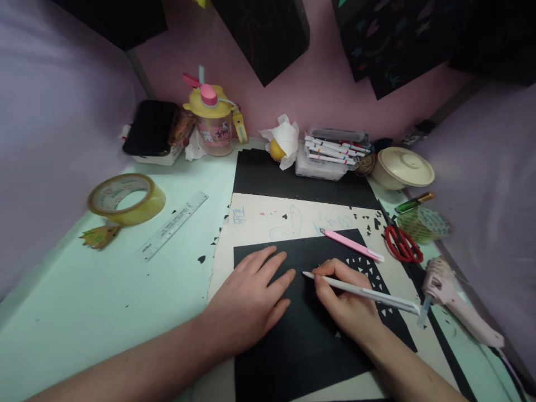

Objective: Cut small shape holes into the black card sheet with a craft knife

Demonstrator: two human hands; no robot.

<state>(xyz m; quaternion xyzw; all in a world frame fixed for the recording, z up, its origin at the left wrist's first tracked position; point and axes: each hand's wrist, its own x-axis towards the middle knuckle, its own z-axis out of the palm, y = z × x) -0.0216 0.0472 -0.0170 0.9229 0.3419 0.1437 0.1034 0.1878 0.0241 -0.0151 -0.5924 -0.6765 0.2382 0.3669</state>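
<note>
A sheet of black paper (268, 357) lies before me, with several small triangular cut-outs along its right side. My left hand (255, 296) rests flat on its left part, fingers stretched out. Pinched in my right hand (352, 296) is a white pen (372, 292), whose tip points left and is at the paper's surface; whether it touches I cannot tell. Just beyond the paper's upper right edge lies a pink craft knife (352, 244). Under the black paper is a larger white sheet (221, 262) with faint blue drawn marks.
On the left are a tape roll (146, 209) and a clear ruler (173, 226). To the right lie red-handled scissors (402, 245) and a glue gun (464, 315). A yellow-lidded cup (213, 131), a box of markers (330, 159) and a lidded bowl (404, 167) line the back.
</note>
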